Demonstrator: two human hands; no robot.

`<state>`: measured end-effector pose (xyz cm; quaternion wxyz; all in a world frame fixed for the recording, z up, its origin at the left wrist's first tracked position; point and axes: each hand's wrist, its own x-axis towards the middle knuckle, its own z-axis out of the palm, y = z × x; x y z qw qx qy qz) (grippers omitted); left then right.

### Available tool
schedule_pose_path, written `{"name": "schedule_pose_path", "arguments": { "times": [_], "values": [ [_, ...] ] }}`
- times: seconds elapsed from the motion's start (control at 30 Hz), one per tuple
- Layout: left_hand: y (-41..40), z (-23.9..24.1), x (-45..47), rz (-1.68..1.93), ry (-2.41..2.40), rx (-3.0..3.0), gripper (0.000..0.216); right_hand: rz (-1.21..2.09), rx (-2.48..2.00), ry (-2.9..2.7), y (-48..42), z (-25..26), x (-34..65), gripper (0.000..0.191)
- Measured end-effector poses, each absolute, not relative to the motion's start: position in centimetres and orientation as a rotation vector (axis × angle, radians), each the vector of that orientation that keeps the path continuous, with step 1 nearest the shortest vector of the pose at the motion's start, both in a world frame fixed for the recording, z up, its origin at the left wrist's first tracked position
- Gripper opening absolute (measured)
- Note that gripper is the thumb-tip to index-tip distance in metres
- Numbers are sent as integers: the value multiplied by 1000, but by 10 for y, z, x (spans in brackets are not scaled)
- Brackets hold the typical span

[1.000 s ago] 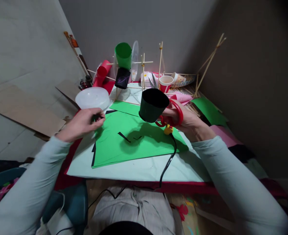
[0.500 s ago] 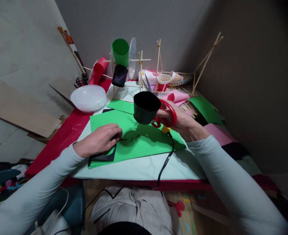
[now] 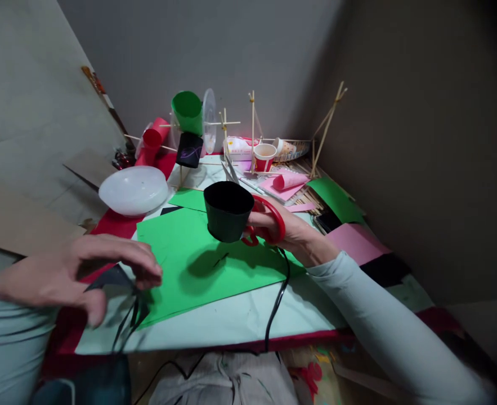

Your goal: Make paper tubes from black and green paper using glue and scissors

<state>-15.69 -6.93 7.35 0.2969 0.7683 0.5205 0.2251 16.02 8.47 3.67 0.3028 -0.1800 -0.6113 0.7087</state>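
Note:
My right hand (image 3: 292,228) is closed around red-handled scissors (image 3: 273,216), their blades pointing away from me. The same hand holds a black paper cup (image 3: 228,216) by its side, its open top facing up, above the green paper sheets (image 3: 180,253). My left hand (image 3: 104,264) is lifted at the left edge of the sheets, thumb and fingers apart. Blurred black paper scraps (image 3: 125,315) are in the air just below and beside it; whether any touches the hand I cannot tell. A small black scrap (image 3: 222,259) lies on the green paper.
A white translucent bowl (image 3: 134,188) stands at left. Behind are a stick frame with a green cylinder (image 3: 188,112), a red paper cup (image 3: 264,160) and upright stick frames (image 3: 326,132). Pink paper (image 3: 356,242) lies at right. A black cable (image 3: 277,309) hangs over the table's front edge.
My left hand has lifted off the green paper and moved left, opening, and the black scraps have left the sheet with it. The view has shifted; my right hand keeps its hold.

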Motion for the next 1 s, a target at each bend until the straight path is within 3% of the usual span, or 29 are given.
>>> {"name": "schedule_pose_path", "arguments": {
  "times": [0.17,0.27,0.47,0.53,0.6,0.77,1.0],
  "values": [
    [-36,89,-125,294,1079,1669,35,1911,-472,-1591,86,39,161,36],
    [-30,90,-110,71,782,1694,46,1899,-496,-1565,86,41,161,40],
    [-19,87,-127,128,706,1538,49,1849,-548,-1585,85,45,162,39],
    [-13,79,-124,325,946,1596,46,1814,-566,-1591,84,43,162,38],
    [-7,66,-109,774,1321,1621,39,1778,-594,-1579,83,40,160,40],
    [1,35,-46,1324,1630,1639,87,1668,-688,-1503,73,30,150,44],
    [-5,22,-12,1502,1692,1618,58,1597,-810,-1450,62,24,139,51]
  ]
}}
